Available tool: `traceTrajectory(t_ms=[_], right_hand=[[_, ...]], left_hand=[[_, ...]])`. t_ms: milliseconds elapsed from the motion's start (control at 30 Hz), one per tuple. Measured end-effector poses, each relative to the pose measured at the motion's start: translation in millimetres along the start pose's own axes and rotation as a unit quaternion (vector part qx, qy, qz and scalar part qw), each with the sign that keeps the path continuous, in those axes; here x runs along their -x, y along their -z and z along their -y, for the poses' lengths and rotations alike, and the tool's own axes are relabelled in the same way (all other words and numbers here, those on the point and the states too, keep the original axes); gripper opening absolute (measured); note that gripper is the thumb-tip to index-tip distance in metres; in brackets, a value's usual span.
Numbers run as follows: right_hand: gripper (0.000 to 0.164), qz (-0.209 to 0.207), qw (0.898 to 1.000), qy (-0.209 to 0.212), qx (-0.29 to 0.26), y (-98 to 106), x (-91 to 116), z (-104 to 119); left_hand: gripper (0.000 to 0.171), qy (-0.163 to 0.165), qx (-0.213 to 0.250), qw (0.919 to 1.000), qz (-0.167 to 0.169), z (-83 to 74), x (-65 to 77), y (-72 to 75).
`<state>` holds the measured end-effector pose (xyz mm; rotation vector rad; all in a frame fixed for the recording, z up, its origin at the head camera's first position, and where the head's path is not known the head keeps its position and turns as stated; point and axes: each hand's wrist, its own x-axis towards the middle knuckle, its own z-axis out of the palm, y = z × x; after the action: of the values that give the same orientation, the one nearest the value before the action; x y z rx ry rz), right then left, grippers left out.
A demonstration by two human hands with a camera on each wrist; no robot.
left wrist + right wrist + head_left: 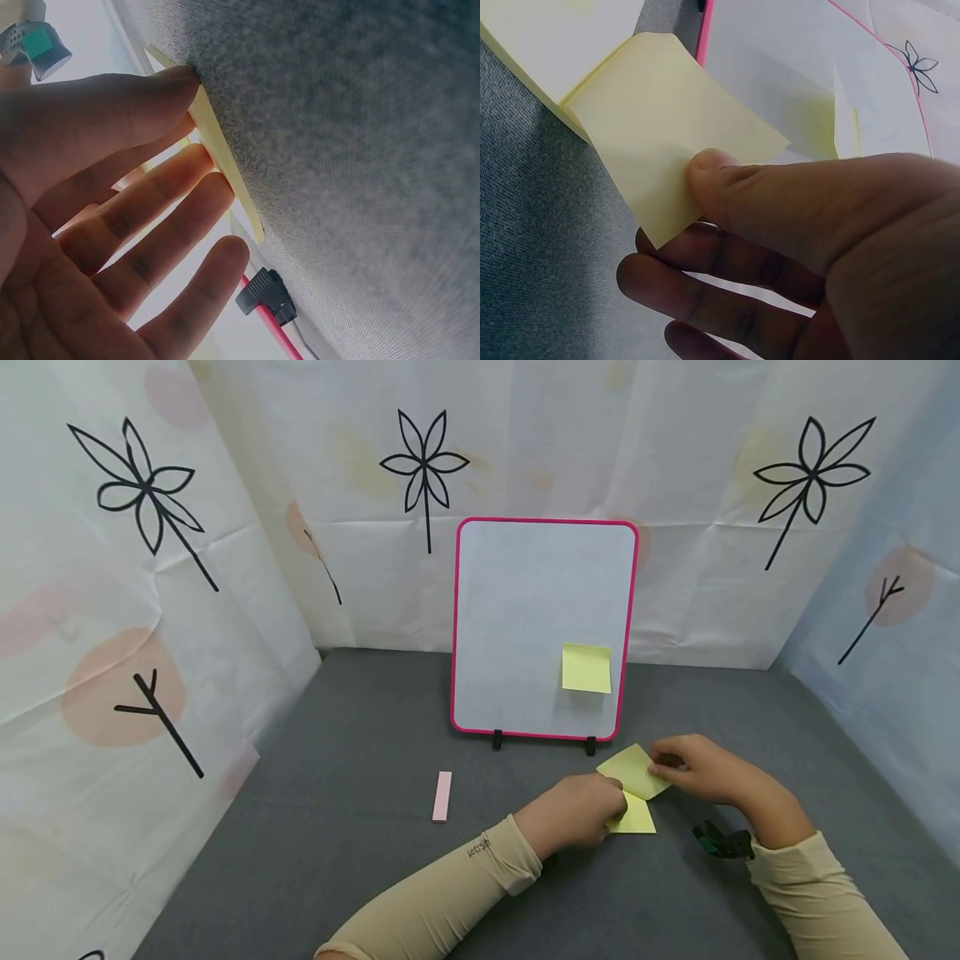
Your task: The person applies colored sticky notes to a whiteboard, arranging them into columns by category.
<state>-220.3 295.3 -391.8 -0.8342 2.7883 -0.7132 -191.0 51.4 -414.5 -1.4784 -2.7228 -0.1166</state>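
My left hand (576, 810) grips a pad of yellow sticky notes (636, 818) low over the grey table. In the left wrist view, the thumb and fingers hold the edge of the pad (225, 161). My right hand (708, 770) pinches the top yellow sticky note (630, 767) between thumb and fingers. This sheet (641, 124) stands lifted and bent away from the pad (562, 45), and one edge of it still meets the pad in the right wrist view. Part of the pad is hidden behind my left hand.
Behind the hands stands a whiteboard (525, 610) with a pink frame, on small black feet (591, 746). One yellow sticky note (587, 668) clings to its lower right. A pale pink strip (442, 797) lies on the table to the left. Patterned cloth walls enclose the table.
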Motion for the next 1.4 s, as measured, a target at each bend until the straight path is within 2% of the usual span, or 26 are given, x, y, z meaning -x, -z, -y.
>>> traceTrajectory(t_ms=[200,500,833,1067,1400], right_hand=[[0.017,-0.008,1.0,0.007,0.006,1,1,-2],[0.018,-0.013,1.0,-0.006,0.01,5,2,-1],[0.018,-0.019,1.0,-0.007,0.007,8,6,-4],[0.024,-0.033,0.999,-0.004,0.013,9,8,-5],[0.024,-0.038,0.999,-0.011,0.018,11,9,-7]], left_hand=[[0.031,0.002,-0.002,1.0,0.008,-0.2,-1.5,-0.6],[0.023,0.005,-0.006,0.9997,0.024,-0.3,-3.8,-1.4],[0.027,0.0,-0.002,0.9999,0.011,0.3,-3.2,-2.0],[0.031,-0.003,0.007,1.0,0.007,0.7,-2.3,-0.6],[0.027,-0.002,0.006,0.9999,0.012,1.2,-1.7,0.3]])
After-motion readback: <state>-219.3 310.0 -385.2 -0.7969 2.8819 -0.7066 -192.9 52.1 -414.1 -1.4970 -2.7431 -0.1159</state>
